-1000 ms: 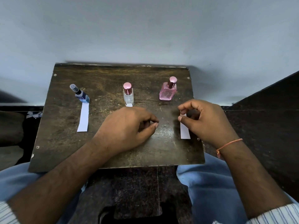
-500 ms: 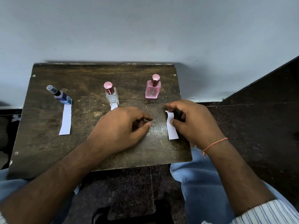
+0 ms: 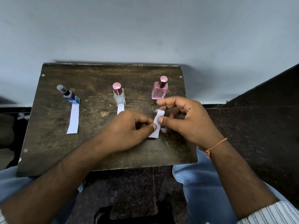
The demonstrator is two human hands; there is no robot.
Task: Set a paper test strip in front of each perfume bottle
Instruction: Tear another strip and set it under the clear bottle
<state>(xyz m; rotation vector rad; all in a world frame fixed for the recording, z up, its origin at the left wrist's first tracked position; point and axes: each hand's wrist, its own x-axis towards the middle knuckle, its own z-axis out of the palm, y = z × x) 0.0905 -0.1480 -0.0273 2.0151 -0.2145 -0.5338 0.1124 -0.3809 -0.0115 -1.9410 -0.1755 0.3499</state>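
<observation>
Item one, my left hand [image 3: 129, 128]: forearm reaching in from the lower left, knuckles up, fingers curled, thumb and forefinger pinching the left edge of the third strip [image 3: 156, 124]. Grip closed on paper.

Item two, my right hand [image 3: 186, 118]: forearm from the lower right, an orange thread [image 3: 216, 146] tied at the wrist. Thumb pressed on the strip's right edge, forefinger arched over its curled top end. Grip closed on the same strip.

Item three, third strip: white, held between both hands just in front of the pink bottle [image 3: 159, 90], its near end at or close to the tabletop [image 3: 97, 75]; I cannot tell if it touches.

Item four, pink bottle: upright, far right, metallic pink cap; lettering reads roughly "DGZ", not sharp.

Item five, clear bottle [image 3: 119, 96]: upright, middle, pink cap. A white strip [image 3: 120, 109] lies before it, partly under my left hand.

Item six, blue bottle [image 3: 70, 96]: far left, clear cap; label print unreadable. A strip [image 3: 73, 119] lies flat in front, its far end touching the base.
</observation>
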